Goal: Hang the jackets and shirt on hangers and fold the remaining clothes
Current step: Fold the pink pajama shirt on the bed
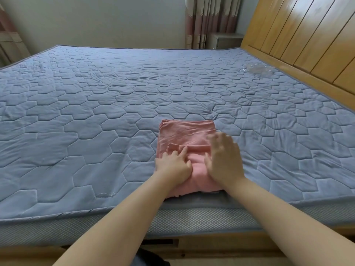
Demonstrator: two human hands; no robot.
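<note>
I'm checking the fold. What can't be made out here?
Head view:
Right hand: motion-blurred; contact with pink garment unclear.
Left hand: curled fingers hide whether it pinches cloth.
Clear object by the headboard: transparent, too faint to identify.
Dark thing at bottom edge: cut off.

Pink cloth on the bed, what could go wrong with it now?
1. The pink cloth lies right at the near edge of the mattress; a pull toward the person might slide it off.
2. The right hand is blurred, likely sweeping over it; a rough sweep could drag the top layer and spoil the fold.
3. The left hand has curled fingers at a small loose flap; it may bunch up there.
</note>
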